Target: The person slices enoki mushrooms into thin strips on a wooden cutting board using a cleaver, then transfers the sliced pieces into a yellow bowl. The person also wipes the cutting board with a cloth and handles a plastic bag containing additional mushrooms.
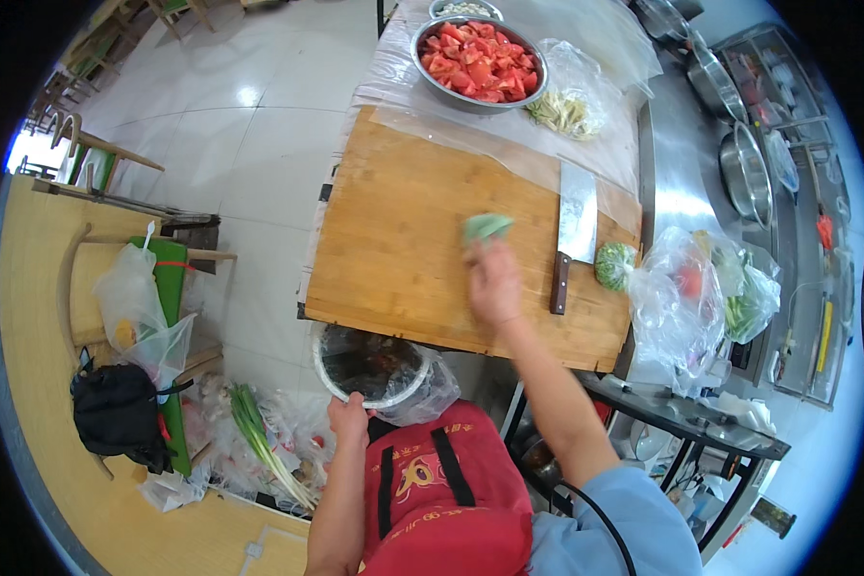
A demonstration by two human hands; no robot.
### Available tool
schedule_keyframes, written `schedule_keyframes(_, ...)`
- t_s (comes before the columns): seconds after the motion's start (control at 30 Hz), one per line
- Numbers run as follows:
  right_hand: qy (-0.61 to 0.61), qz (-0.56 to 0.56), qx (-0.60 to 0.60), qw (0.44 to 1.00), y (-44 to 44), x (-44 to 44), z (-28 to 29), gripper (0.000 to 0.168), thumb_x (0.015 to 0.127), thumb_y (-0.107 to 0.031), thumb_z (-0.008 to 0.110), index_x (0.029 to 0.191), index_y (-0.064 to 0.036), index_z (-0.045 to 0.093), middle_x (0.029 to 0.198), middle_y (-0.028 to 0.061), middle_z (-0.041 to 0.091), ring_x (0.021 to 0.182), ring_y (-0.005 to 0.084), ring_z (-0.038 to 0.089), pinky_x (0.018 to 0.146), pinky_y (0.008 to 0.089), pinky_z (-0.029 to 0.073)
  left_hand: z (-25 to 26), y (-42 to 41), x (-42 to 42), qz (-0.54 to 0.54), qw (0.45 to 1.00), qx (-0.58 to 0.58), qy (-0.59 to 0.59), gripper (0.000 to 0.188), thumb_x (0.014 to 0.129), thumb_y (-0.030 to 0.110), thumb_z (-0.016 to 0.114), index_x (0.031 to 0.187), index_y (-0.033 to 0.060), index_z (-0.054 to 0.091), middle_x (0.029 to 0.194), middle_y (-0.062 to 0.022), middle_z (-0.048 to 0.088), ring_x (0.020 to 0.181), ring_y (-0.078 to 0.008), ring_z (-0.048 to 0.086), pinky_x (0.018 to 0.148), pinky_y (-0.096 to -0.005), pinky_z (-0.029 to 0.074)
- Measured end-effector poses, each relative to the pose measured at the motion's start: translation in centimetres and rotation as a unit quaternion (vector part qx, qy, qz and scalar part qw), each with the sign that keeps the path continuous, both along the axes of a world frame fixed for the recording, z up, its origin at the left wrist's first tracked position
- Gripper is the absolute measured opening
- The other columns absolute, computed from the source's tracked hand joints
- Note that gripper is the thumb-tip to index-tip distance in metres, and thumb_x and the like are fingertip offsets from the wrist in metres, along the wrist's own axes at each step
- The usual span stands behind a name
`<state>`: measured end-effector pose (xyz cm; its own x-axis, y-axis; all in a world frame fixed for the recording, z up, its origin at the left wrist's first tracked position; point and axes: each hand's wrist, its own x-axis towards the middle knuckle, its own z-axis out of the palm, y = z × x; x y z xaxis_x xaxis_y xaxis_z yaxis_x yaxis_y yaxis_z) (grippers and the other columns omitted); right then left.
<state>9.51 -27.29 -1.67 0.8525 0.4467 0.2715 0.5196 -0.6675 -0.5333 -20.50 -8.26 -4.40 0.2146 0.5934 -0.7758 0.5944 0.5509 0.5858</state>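
Observation:
My right hand (494, 284) grips a green cloth (487, 227) and presses it on the middle of the wooden cutting board (403, 209); hand and cloth are blurred. To the right of the hand a cleaver (577, 216) lies flat, its brown handle pointing towards me. Beside the blade sits a small knotted plastic bag of chopped greens (614, 265). With its fingers on the rim, my left hand (350, 420) holds a bin (321, 367) against the board's near edge. A clear plastic liner covers the bin's rim, and its inside is dark.
Beyond the board stand a metal bowl of cut tomatoes (478, 65) and a plastic bag of pale vegetables (568, 111). Plastic bags of produce (677, 302) lie at right, near steel bowls (745, 173). Spring onions (266, 439) and a chair with a black backpack (122, 414) are at left.

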Motion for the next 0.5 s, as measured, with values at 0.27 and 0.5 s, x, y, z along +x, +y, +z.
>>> schedule_keyframes(0.27,0.097,0.209,0.155,0.961,7.5,-10.0,2.7,0.044,0.079,0.002,0.062,0.121,-0.01,0.067,0.121,0.0198,0.066,0.111,0.0387,0.064,0.094,0.0469,0.053,0.7,0.3,0.8,-0.007,1.0,-0.002,0.028,0.024,0.09,0.002,0.057,0.112,-0.0047,0.06,0.093,-0.014,0.069,0.059,-0.0198,0.063,0.046,-0.0294,0.054)
schedule_keyframes(0.5,-0.014,-0.084,0.092,0.992,8.2,12.6,-0.5,0.038,0.083,-0.001,0.059,0.12,-0.005,0.063,0.115,0.0206,0.064,0.109,0.0411,0.06,0.091,0.0435,0.052,0.2,0.7,0.1,-0.019,1.0,-0.015,-0.012,0.024,0.09,0.003,0.055,0.112,-0.0005,0.061,0.094,-0.0096,0.068,0.066,-0.0188,0.063,0.049,-0.0295,0.052)
